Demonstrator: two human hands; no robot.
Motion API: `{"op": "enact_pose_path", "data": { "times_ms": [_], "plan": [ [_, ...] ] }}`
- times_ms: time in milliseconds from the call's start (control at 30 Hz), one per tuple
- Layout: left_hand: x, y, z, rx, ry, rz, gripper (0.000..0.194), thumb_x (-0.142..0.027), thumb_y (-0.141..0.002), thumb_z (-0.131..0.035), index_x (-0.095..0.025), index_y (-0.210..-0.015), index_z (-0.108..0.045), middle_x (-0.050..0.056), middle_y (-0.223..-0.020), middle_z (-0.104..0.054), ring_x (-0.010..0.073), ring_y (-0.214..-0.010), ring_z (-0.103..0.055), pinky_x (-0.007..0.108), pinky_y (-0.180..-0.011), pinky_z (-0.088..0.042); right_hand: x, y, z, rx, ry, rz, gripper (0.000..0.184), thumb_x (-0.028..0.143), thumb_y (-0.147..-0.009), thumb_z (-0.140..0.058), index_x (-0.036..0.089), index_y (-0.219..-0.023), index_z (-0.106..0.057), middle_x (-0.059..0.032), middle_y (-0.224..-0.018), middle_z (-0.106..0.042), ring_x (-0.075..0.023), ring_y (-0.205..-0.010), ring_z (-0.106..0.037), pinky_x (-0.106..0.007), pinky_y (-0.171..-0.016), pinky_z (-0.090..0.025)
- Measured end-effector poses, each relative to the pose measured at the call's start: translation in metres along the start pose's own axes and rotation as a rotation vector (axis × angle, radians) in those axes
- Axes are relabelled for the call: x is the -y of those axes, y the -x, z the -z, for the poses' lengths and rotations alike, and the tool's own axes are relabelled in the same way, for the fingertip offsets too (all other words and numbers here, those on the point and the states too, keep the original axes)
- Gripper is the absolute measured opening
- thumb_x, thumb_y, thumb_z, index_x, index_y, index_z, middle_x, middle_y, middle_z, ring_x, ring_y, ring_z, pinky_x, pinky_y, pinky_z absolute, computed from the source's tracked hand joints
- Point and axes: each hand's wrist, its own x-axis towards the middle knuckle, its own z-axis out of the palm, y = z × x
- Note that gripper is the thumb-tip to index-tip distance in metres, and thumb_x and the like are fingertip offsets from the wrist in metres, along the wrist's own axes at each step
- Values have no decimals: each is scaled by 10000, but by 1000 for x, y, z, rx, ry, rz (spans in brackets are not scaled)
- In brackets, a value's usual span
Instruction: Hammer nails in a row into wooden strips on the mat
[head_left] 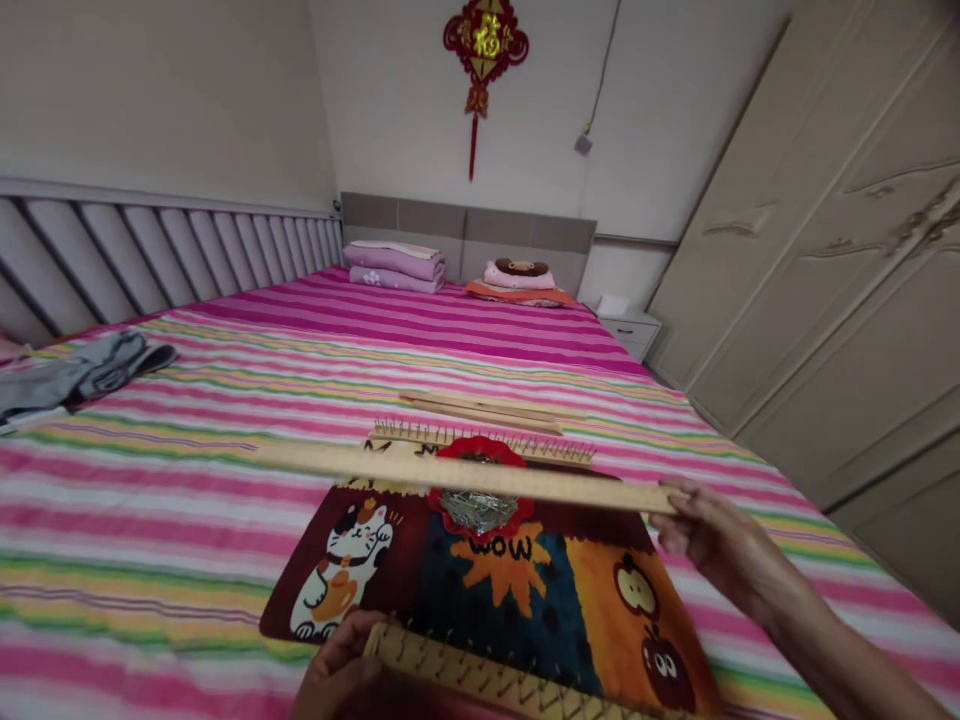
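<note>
My right hand (709,535) pinches one end of a long, plain wooden strip (337,463), which reaches across to the left above the printed mat (401,585). Near the bottom edge, my left hand (341,660) grips the left end of a second wooden strip (480,675) with several nails standing along it. Between the two strips a red scalloped dish (517,452) rests on the mat, filled with loose nails (480,512). The plain strip passes in front of the dish. Behind the dish lies another nail-studded strip (397,434).
More wooden strips (480,408) lie farther back on the striped bed sheet (187,500). Grey clothing (105,370) is at the left, beside a slatted rail (172,250). Folded bedding (395,265) sits by the headboard (427,222). A wardrobe (825,270) stands at the right.
</note>
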Motion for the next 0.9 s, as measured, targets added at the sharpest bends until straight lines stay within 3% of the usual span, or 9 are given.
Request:
{"op": "enact_pose_path", "data": {
  "times_ms": [67, 200, 333, 400, 500, 567, 600, 733, 900],
  "plan": [
    [0, 9, 3, -23, -3, -21, 431, -279, -373, -854, -182, -750, -669, 30, -691, -694, 178, -626, -627, 270, -601, -489, -24, 26, 6, 24, 51, -71, 191, 216, -638, -717, 235, -811, -639, -21, -622, -683, -200, -524, -688, -277, -430, -563],
    [-9, 30, 7, -82, -51, -9, 439, -287, -389, -853, -185, -770, -661, 25, -719, -698, 177, -677, -639, 252, -626, -510, -58, 51, 18, 41, 385, -44, 135, 306, -712, -628, 215, -812, -615, -38, -587, -665, -228, -550, -688, -323, -450, -560],
    [-27, 39, 3, -164, -74, 5, 471, -201, -354, -839, -188, -787, -654, 10, -700, -694, 173, -645, -636, 243, -592, -526, -52, 49, 32, 7, 611, -61, 171, 288, -656, -662, 220, -810, -636, -22, -584, -648, -239, -589, -659, -369, -517, -552],
    [-34, 37, -4, -238, -64, 21, 485, -131, -310, -811, -190, -764, -650, -10, -666, -683, 158, -610, -624, 218, -552, -519, -36, 54, 30, -24, 705, -20, 241, 269, -609, -716, 234, -841, -658, -64, -799, -692, -275, -798, -648, -409, -684, -543],
    [-40, 34, -16, -305, -66, 29, 500, -86, -293, -767, -201, -765, -648, -24, -679, -687, 156, -633, -626, 189, -524, -509, -9, 81, 3, 78, 813, 62, 335, 331, -657, -732, 268, -982, -681, -71, -1086, -654, -292, -1030, -568, -412, -869, -475],
    [-40, 33, -23, -310, -83, 21, 500, -87, -302, -758, -206, -775, -648, -21, -719, -699, 169, -690, -637, 182, -532, -508, 0, 104, -29, 491, 1008, 148, 466, 372, -762, -669, 288, -1211, -579, -67, -1169, -611, -270, -1058, -553, -419, -906, -448],
    [-40, 34, -25, -304, -93, 16, 500, -92, -305, -759, -208, -779, -647, -19, -740, -704, 176, -718, -641, 180, -536, -507, 1, 113, -46, 619, 1099, 232, 564, 365, -742, -699, 273, -1272, -531, -79, -1197, -596, -276, -1086, -526, -425, -939, -416],
    [-37, 36, -22, -273, -92, 17, 542, -129, -277, -793, -212, -792, -646, -3, -771, -713, 210, -770, -648, 210, -566, -519, -6, 128, -95, 664, 1409, 430, 615, 210, -744, -654, 220, -1330, -468, -121, -1197, -597, -302, -1033, -528, -440, -910, -381],
    [-28, 35, 2, -180, -76, 52, 544, -210, -329, -830, -204, -846, -660, 39, -805, -720, 262, -800, -656, 289, -610, -536, -12, 119, -115, 770, 1530, 380, 331, 116, -719, -541, 186, -1030, -630, -74, -833, -706, -217, -734, -624, -305, -677, -413]
  ]
}}
